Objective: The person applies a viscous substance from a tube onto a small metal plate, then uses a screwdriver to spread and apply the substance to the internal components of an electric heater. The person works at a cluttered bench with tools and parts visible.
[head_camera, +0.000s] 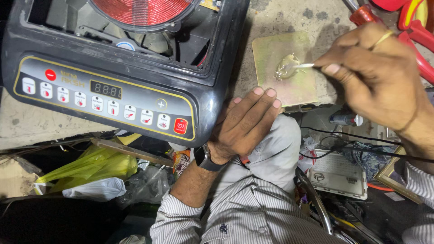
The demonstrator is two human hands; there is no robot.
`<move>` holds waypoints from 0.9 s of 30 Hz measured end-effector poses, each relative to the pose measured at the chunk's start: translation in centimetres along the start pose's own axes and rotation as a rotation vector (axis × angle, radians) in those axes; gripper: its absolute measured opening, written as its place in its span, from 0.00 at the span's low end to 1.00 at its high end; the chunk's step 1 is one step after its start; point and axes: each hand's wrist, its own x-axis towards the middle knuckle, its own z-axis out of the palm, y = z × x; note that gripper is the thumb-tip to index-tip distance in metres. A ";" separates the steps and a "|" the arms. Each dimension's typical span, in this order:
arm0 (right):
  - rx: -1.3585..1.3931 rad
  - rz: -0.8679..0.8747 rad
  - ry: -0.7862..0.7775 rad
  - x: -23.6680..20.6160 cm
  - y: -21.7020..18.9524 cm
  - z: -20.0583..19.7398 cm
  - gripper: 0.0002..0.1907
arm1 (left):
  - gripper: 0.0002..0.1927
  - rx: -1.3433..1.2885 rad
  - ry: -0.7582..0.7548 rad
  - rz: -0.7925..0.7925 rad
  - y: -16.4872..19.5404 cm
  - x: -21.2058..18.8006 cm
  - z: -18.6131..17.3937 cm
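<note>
A black induction cooker (113,77) lies opened on the bench, its red coil (142,11) exposed. My left hand (246,122), with a wristwatch on the wrist, rests flat at the cooker's front right corner, fingertips touching the near edge of a small yellowish metal plate (289,83). My right hand (377,68) pinches a thin white stick (304,66) whose tip sits in a blob of clear glue-like paste (285,67) on that plate.
Red-handled tools (411,27) lie at the top right. Under the bench edge sit yellow and white plastic bags (90,171), black wires (361,140), a white device (339,176) and a small tube (343,119). My knee is under the left hand.
</note>
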 end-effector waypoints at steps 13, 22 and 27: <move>-0.097 -0.018 0.011 0.4 0.0 0.0 0.09 | 0.08 0.037 0.005 0.018 -0.4 -0.4 -0.1; -0.102 -0.041 0.025 1.0 -1.6 -0.2 0.09 | 0.10 0.030 -0.005 0.031 -0.1 -0.5 0.1; -0.185 -0.066 0.026 0.8 -1.2 -0.4 0.07 | 0.08 0.023 0.004 0.001 -0.1 -0.7 -0.2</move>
